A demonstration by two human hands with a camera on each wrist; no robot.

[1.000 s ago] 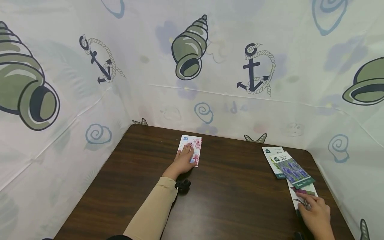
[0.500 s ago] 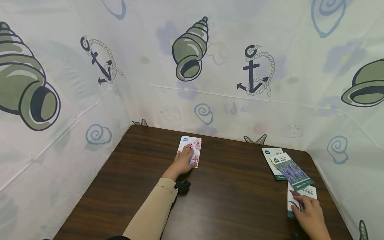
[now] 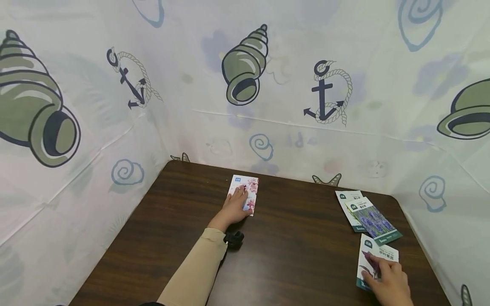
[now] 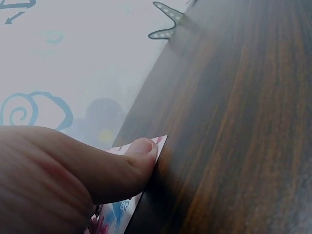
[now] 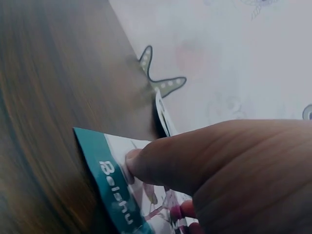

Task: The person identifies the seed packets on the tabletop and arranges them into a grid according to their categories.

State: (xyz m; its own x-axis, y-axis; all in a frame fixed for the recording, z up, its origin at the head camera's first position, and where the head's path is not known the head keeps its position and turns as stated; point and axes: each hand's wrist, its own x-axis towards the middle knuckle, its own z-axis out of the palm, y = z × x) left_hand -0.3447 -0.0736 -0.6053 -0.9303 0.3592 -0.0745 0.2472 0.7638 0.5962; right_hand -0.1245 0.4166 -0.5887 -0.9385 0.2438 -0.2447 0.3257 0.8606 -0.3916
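At the back of the dark wooden table, a white seed packet with pink blossoms (image 3: 251,191) lies under my left hand (image 3: 233,208). The fingers lie spread over its face, and the thumb rests along its edge in the left wrist view. At the front right, my right hand (image 3: 390,278) holds a seed packet with a dark purple flower (image 3: 366,255). Its thumb presses on the face near the green "Beishu" band (image 5: 108,183), with curled fingertips (image 5: 187,208) close by. My palm and fingers cover part of each packet.
A lavender seed packet (image 3: 377,223) lies across another white packet (image 3: 346,208) at the right, its lower end beside the purple-flower packet. A patterned cloth (image 3: 283,140) hangs around the back and sides of the table (image 3: 298,238).
My right hand has moved left with the purple-flower packet and turned it, drawing it out from beneath the lavender one. The left hand has stayed on the blossom packet.
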